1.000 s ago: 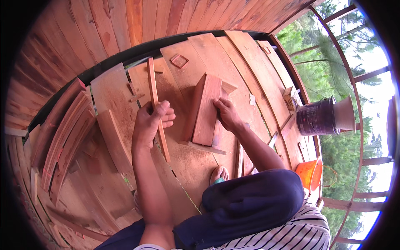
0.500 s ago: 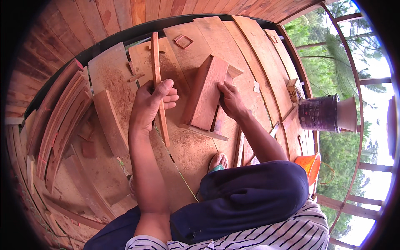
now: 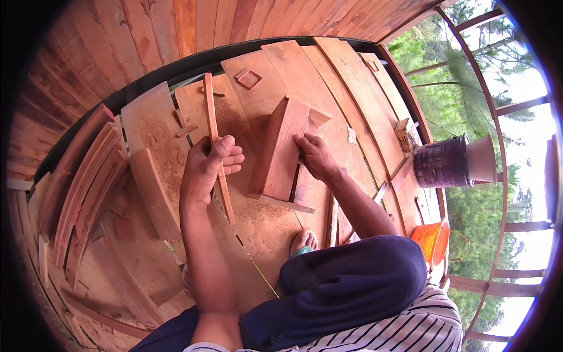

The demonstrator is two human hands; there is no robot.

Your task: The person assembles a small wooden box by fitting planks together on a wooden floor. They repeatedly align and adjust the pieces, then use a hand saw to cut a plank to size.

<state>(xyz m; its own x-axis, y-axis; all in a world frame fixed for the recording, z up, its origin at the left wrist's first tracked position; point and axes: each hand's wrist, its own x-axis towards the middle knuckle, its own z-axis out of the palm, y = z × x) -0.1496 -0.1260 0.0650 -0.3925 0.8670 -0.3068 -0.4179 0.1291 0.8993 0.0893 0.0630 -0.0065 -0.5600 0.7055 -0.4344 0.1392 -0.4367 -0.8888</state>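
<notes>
A long, thin wooden strip is upright in my left hand, which is closed round it with the thumb across the front. My right hand grips the side edge of a reddish-brown wooden box, its fingertips at the opening along that side. The box stands tilted, with a paler end board projecting at its near end and another at the far end. A gap separates the strip from the box. The box's underside is hidden.
Sawdust lies on the plank floor. Curved boards are stacked at the left, and a small square wooden frame lies at the back. To the right are a dark bucket, an orange bucket and a small block-shaped box.
The whole view has shifted, so the floor, box and strip sit slightly lower in it. Both hands keep the same holds, and the box and strip stay about as far apart.
</notes>
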